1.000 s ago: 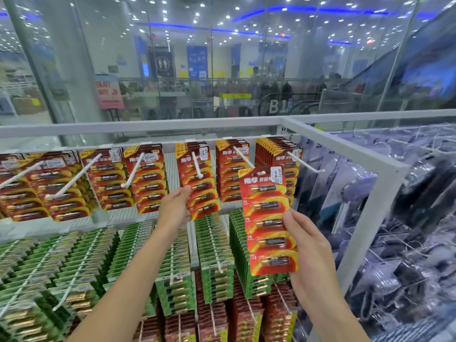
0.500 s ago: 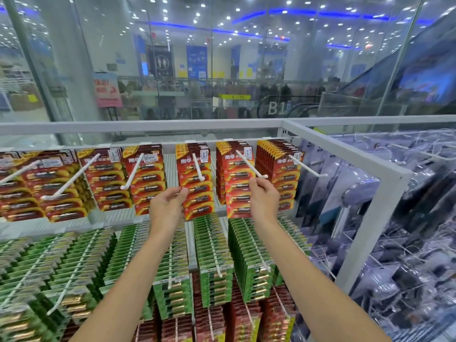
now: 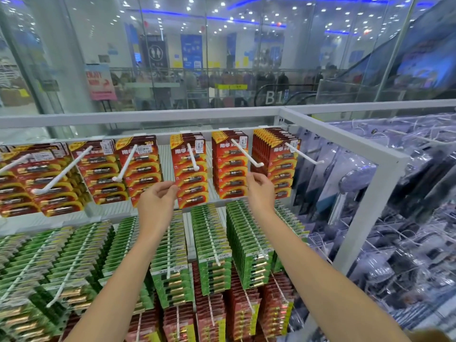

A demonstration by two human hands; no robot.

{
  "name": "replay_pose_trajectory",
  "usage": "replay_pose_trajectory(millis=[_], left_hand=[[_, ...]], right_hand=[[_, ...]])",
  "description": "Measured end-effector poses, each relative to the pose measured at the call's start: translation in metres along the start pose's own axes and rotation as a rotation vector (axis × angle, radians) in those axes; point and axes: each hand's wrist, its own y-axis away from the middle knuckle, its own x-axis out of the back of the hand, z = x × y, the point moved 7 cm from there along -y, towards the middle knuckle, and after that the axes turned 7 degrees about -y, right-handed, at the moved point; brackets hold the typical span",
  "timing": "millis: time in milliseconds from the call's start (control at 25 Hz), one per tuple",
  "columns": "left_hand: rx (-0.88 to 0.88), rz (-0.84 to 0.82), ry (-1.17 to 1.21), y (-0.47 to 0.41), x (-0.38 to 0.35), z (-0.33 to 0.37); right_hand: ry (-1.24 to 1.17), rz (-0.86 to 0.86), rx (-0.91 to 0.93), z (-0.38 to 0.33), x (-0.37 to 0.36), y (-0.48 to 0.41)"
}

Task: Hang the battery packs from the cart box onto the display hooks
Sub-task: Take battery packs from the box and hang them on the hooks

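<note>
Red battery packs hang in rows on white display hooks along the top rail. My left hand [image 3: 158,198] pinches the left edge of the front red pack [image 3: 191,178] on the middle hook [image 3: 193,157]. My right hand [image 3: 260,191] hovers just below the tip of the neighbouring hook [image 3: 248,155]. Its fingers are loosely curled and hold nothing. A red pack [image 3: 229,166] hangs far back on that hook, in front of its stack. The cart box is out of view.
Green battery packs [image 3: 209,245] fill the hooks one row lower, with more red packs [image 3: 244,312] beneath them. A white frame post [image 3: 365,211] stands to the right, with clear-bagged goods [image 3: 407,218] beyond it. Glass panels rise behind the display.
My right hand brought a red pack up from lower right, slid it onto the hook and let go. The pack now hangs back on the hook. My left hand stayed at the middle pack.
</note>
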Motion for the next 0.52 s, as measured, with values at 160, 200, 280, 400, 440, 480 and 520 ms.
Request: replay_pose_trajectory(millis=[160, 200, 280, 400, 440, 480, 520], left_hand=[[-0.017, -0.019, -0.034, 0.047, 0.005, -0.004], [-0.007, -0.038, -0.020, 0.062, 0.003, -0.009], [0.027, -0.108, -0.005, 0.097, -0.012, -0.019], [0.093, -0.256, -0.044, 0.155, -0.053, -0.039], [0.084, -0.283, -0.080, 0.175, -0.065, -0.046], [0.063, -0.289, -0.128, 0.190, -0.076, -0.052], [0.062, -0.296, -0.163, 0.206, -0.090, -0.056]], right_hand=[[0.088, -0.073, 0.003, 0.024, 0.048, 0.049], [0.102, -0.092, 0.005, 0.032, 0.063, 0.064], [0.117, -0.101, -0.044, 0.057, 0.101, 0.092], [0.102, -0.050, -0.194, 0.104, 0.173, 0.138], [0.093, -0.005, -0.230, 0.119, 0.200, 0.154], [0.105, 0.053, -0.262, 0.135, 0.228, 0.169], [0.127, 0.113, -0.293, 0.153, 0.260, 0.186]])
